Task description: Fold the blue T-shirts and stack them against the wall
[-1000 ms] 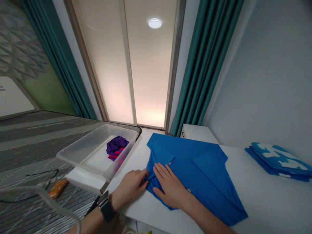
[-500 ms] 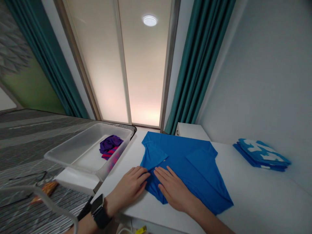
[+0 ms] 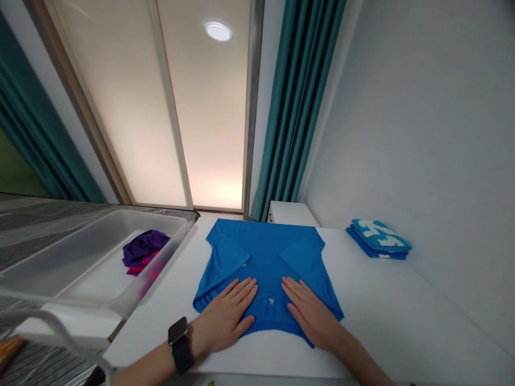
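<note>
A blue T-shirt [image 3: 261, 252] lies spread on the white table, its two sleeves turned inward over the body and a small light logo showing near the lower edge. My left hand [image 3: 229, 313], with a dark smartwatch [image 3: 179, 343] on the wrist, rests flat on the shirt's lower left part, fingers stretched out. On the lower right part lies my right hand [image 3: 309, 311], also flat with straight fingers. Neither hand grips the cloth.
To the left stands a translucent plastic bin [image 3: 80, 257] holding purple cloth [image 3: 145, 246] and red-striped cloth. A folded blue-and-white stack [image 3: 378, 238] sits on the white table [image 3: 386, 321] by the right wall. A white cabinet [image 3: 292, 213] stands behind the table.
My hands have moved apart, the right one going over to the shirt's right part. The shirt's lower right corner is now turned in, and its logo shows. The view has swung right.
</note>
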`<state>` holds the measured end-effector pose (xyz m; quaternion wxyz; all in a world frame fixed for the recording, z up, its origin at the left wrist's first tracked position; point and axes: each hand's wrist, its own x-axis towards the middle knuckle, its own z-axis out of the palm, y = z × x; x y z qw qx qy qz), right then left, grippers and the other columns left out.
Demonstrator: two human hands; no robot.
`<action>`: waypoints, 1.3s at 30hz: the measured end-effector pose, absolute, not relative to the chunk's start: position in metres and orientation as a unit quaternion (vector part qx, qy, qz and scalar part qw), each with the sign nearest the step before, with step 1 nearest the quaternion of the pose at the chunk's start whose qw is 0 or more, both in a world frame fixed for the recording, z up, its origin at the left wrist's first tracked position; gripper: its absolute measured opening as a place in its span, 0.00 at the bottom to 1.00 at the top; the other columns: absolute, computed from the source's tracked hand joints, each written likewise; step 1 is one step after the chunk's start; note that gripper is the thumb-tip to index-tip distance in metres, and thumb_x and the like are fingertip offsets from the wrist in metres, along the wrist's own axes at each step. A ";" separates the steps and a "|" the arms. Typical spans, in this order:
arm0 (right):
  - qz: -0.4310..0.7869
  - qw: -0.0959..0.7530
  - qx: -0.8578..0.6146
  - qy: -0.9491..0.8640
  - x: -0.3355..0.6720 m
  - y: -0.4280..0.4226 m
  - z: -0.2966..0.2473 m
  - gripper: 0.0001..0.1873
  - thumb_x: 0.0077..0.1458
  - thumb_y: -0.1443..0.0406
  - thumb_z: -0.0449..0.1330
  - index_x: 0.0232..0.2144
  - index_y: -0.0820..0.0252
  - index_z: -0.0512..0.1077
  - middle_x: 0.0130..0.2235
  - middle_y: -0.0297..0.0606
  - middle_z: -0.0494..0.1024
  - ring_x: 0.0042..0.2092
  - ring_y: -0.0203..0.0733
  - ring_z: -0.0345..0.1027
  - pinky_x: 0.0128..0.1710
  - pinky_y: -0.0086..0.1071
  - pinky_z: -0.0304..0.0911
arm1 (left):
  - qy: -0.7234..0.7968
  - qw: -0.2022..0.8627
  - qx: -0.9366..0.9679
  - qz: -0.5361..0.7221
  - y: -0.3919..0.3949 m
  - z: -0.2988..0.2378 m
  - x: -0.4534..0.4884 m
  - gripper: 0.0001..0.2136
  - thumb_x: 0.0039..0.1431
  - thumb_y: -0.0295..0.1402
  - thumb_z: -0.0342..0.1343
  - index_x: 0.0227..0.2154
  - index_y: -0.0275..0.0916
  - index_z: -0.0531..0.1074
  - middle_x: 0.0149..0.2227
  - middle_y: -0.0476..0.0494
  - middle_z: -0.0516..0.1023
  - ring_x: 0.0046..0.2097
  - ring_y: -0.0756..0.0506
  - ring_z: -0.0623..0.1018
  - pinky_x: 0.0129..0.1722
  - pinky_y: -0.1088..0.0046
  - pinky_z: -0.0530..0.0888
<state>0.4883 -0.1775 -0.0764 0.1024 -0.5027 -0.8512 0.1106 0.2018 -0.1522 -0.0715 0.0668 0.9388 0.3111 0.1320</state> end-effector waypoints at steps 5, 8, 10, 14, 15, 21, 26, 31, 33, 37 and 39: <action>0.105 0.080 -0.488 -0.863 0.489 -0.182 -0.077 0.30 0.69 0.53 0.39 0.68 0.57 0.46 0.69 0.39 0.46 0.69 0.46 0.40 0.68 0.50 0.37 | 0.280 0.074 0.953 0.084 -0.152 -0.059 0.192 0.30 0.69 0.43 0.45 0.69 0.46 0.41 0.69 0.43 0.49 0.68 0.40 0.55 0.67 0.57 0.54; 0.105 0.081 -0.490 -0.862 0.489 -0.181 -0.076 0.31 0.68 0.52 0.39 0.68 0.56 0.46 0.69 0.39 0.47 0.69 0.46 0.40 0.68 0.50 0.37 | 0.279 0.072 0.954 0.085 -0.153 -0.059 0.191 0.31 0.68 0.43 0.45 0.69 0.46 0.40 0.69 0.44 0.48 0.68 0.40 0.55 0.67 0.58 0.54; 0.111 0.084 -0.494 -0.858 0.488 -0.180 -0.074 0.30 0.68 0.52 0.40 0.68 0.56 0.48 0.69 0.39 0.49 0.69 0.46 0.42 0.68 0.49 0.38 | 0.280 0.068 0.953 0.087 -0.154 -0.060 0.192 0.31 0.68 0.43 0.46 0.69 0.46 0.40 0.69 0.44 0.49 0.68 0.40 0.56 0.66 0.59 0.55; 0.114 0.116 -0.508 -0.846 0.482 -0.175 -0.067 0.26 0.68 0.56 0.43 0.63 0.58 0.61 0.65 0.43 0.61 0.65 0.48 0.52 0.66 0.48 0.45 | 0.283 0.057 0.951 0.109 -0.152 -0.050 0.192 0.29 0.68 0.41 0.46 0.68 0.46 0.47 0.67 0.44 0.57 0.66 0.41 0.60 0.66 0.58 0.55; 0.111 0.131 -0.510 -0.843 0.479 -0.172 -0.064 0.24 0.68 0.57 0.44 0.60 0.58 0.65 0.62 0.44 0.66 0.63 0.48 0.56 0.64 0.47 0.48 | 0.292 0.052 0.947 0.122 -0.149 -0.046 0.191 0.27 0.68 0.40 0.46 0.67 0.47 0.50 0.66 0.45 0.60 0.65 0.41 0.62 0.66 0.58 0.55; 0.098 0.170 -0.537 -0.821 0.445 -0.129 -0.043 0.17 0.67 0.64 0.46 0.48 0.58 0.72 0.46 0.42 0.78 0.49 0.46 0.68 0.49 0.39 0.58 | 0.425 0.032 0.873 0.236 -0.081 -0.034 0.165 0.16 0.66 0.34 0.45 0.51 0.42 0.72 0.49 0.41 0.78 0.50 0.40 0.74 0.51 0.59 0.68; 0.077 0.098 -0.592 -0.796 0.404 -0.081 -0.034 0.15 0.67 0.61 0.45 0.43 0.56 0.71 0.42 0.39 0.80 0.45 0.44 0.72 0.44 0.36 0.55 | 0.565 0.092 0.757 0.315 -0.005 -0.047 0.131 0.14 0.60 0.31 0.47 0.43 0.38 0.75 0.35 0.42 0.80 0.38 0.43 0.76 0.42 0.66 0.71; 0.041 0.082 -0.628 -0.773 0.370 -0.060 -0.039 0.17 0.67 0.61 0.45 0.41 0.62 0.71 0.40 0.47 0.80 0.42 0.48 0.74 0.44 0.38 0.54 | 0.599 0.090 0.727 0.323 0.022 -0.065 0.115 0.15 0.59 0.33 0.46 0.41 0.36 0.76 0.38 0.40 0.80 0.35 0.44 0.76 0.40 0.67 0.71; 0.029 0.080 -0.636 -0.767 0.362 -0.058 -0.044 0.17 0.66 0.60 0.45 0.44 0.64 0.70 0.40 0.50 0.80 0.43 0.49 0.74 0.45 0.40 0.54 | 0.603 0.090 0.724 0.323 0.023 -0.071 0.114 0.15 0.59 0.34 0.46 0.40 0.36 0.76 0.38 0.40 0.79 0.36 0.44 0.77 0.40 0.68 0.71; 0.020 0.077 -0.633 -0.770 0.352 -0.056 -0.049 0.14 0.65 0.62 0.48 0.46 0.63 0.69 0.42 0.49 0.80 0.44 0.48 0.74 0.46 0.39 0.55 | 0.595 0.098 0.734 0.313 0.022 -0.080 0.114 0.14 0.57 0.36 0.50 0.41 0.39 0.76 0.38 0.42 0.79 0.36 0.43 0.76 0.39 0.69 0.69; 0.019 0.079 -0.629 -0.773 0.349 -0.055 -0.048 0.13 0.66 0.64 0.47 0.46 0.62 0.68 0.43 0.48 0.80 0.45 0.47 0.74 0.45 0.37 0.55 | 0.590 0.103 0.738 0.310 0.023 -0.082 0.112 0.14 0.57 0.37 0.50 0.42 0.39 0.76 0.39 0.43 0.79 0.37 0.43 0.76 0.39 0.69 0.69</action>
